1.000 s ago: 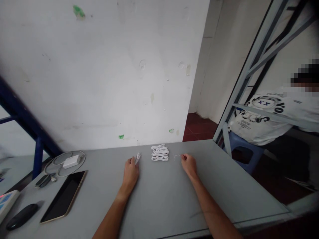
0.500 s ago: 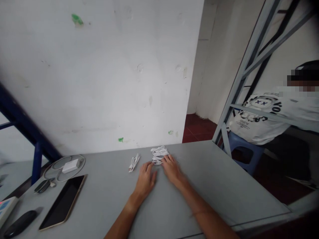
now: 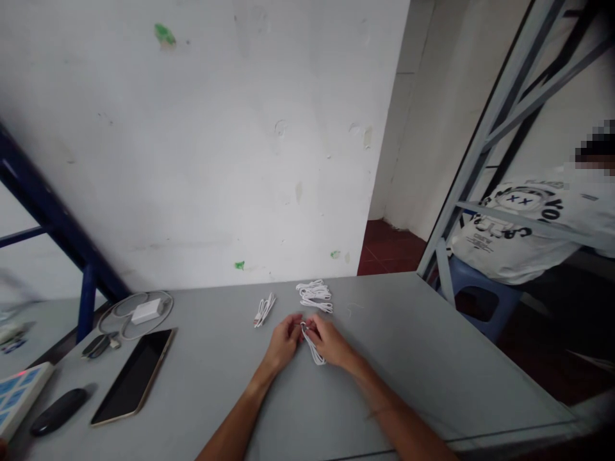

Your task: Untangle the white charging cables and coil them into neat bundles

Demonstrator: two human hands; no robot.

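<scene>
A folded white cable (image 3: 315, 352) is pinched at its far end between my two hands, low over the grey table. My left hand (image 3: 284, 340) has thumb and fingers closed on the cable's end from the left. From the right, my right hand (image 3: 331, 340) grips it too, with the folded loops hanging down toward me between the wrists. Just beyond the hands lie several bundled white cables (image 3: 315, 294) in a small pile. Another coiled white cable (image 3: 264, 310) rests by itself to the left of that pile.
At the left lie a tablet (image 3: 134, 376), a black mouse (image 3: 59, 411), a white charger (image 3: 147, 311) with its cord and a small dark item (image 3: 97, 346). A thin thread (image 3: 354, 308) lies right of the pile. Beyond a metal frame (image 3: 473, 153) sits a person (image 3: 523, 224) on a blue stool.
Both hands have drawn back from the cable pile toward me, bringing one folded white cable with them. The view has shifted slightly to the left.
</scene>
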